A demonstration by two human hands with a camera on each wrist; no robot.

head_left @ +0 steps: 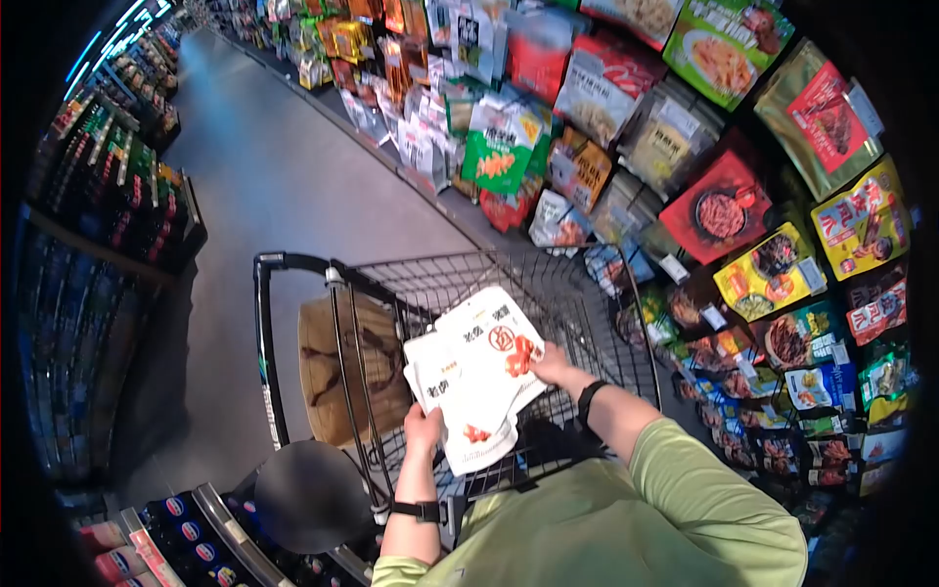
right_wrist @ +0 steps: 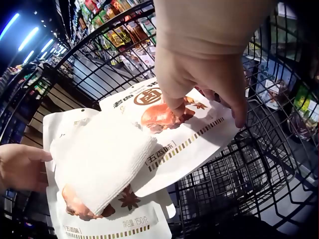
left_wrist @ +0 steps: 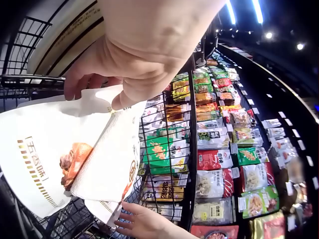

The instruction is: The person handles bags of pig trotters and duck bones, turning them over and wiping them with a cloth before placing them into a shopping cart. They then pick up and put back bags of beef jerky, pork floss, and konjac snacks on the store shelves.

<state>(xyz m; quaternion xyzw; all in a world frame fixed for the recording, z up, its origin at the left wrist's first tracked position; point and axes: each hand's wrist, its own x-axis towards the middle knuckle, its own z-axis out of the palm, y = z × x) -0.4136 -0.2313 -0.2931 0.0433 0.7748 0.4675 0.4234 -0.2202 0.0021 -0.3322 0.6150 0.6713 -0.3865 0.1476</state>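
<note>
left hand (head_left: 423, 428) pinches white pouch (head_left: 438, 370) | right hand (head_left: 553, 364) grips second pouch (head_left: 484, 333) | I can't see inside either | cart (head_left: 262, 333) below both hands | brown bag (head_left: 321, 411) left of left hand

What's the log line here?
left hand: grips left white pouch | right hand: grips right white pouch | pouches: overlapping, over shopping cart

Cool Glow Overhead, Dark Rims Around

Long, bluish-white ceiling tubes (right_wrist: 29, 39) are glowing in dim surroundings. Light is nearly bleaching the flat white printed packets (head_left: 479, 382), while the bare right hand (right_wrist: 202, 79) is casting a soft shadow there. Blue glare is streaking the smooth grey floor (head_left: 323, 196). Wide lenses are bowing the black wire shopping cart (head_left: 265, 338), far-off detail is blurring, and black vignetting is ringing the head view.
</note>
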